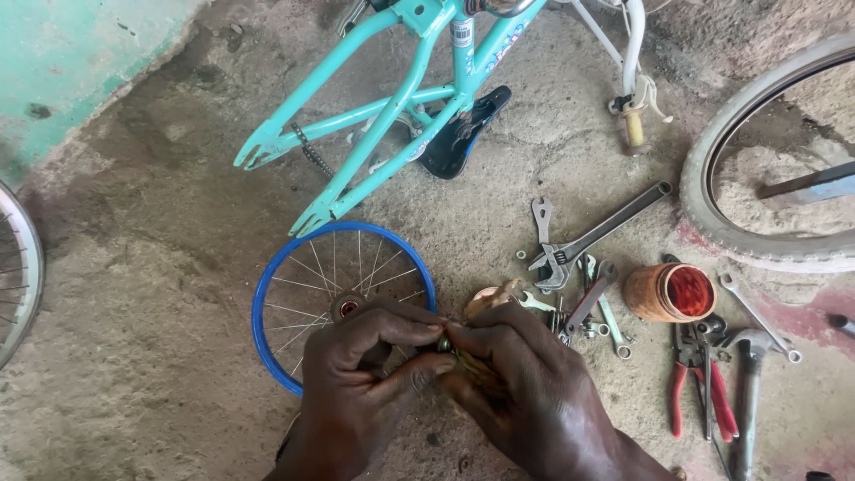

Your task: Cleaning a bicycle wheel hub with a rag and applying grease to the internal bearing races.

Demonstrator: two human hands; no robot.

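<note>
My left hand (361, 379) and my right hand (525, 383) meet low in the middle of the view, fingertips pinched together on a small brass-coloured metal part (443, 343). The part is mostly hidden by my fingers. Just behind my left hand lies a small blue-rimmed spoked wheel (267, 303) flat on the concrete floor, its hub (347, 308) close to my left knuckles. An upturned turquoise bicycle frame (392, 98) stands beyond the wheel.
Tools lie to the right: an adjustable wrench (592, 236), several spanners (598, 298), red-handled pliers (690, 383), a hammer (746, 392) and an orange tub (670, 292). A large tyre (712, 209) is at far right, another wheel (22, 267) at the left edge.
</note>
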